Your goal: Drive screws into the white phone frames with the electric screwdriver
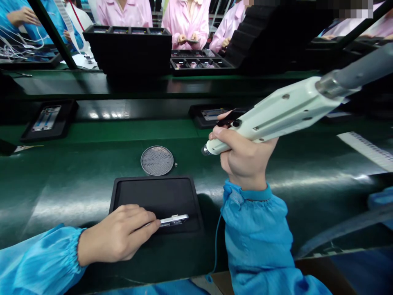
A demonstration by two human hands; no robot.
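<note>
My left hand is closed on one end of a phone, which is tilted on its edge above a black tray. The phone's silver frame faces up, and its far end points right. In my right hand is a pale green electric screwdriver, my fingers wrapped round its front part. Its metal tip points left, apart from the phone. Just behind the tray lies a round perforated screw plate, with small screws at its far edge and a few beside it on the green bench.
Further back, phone parts lie in a black tray at left and another tray near the screwdriver. Stacked black trays stand on a shelf. Co-workers in pink sit beyond. A printed white strip lies at right.
</note>
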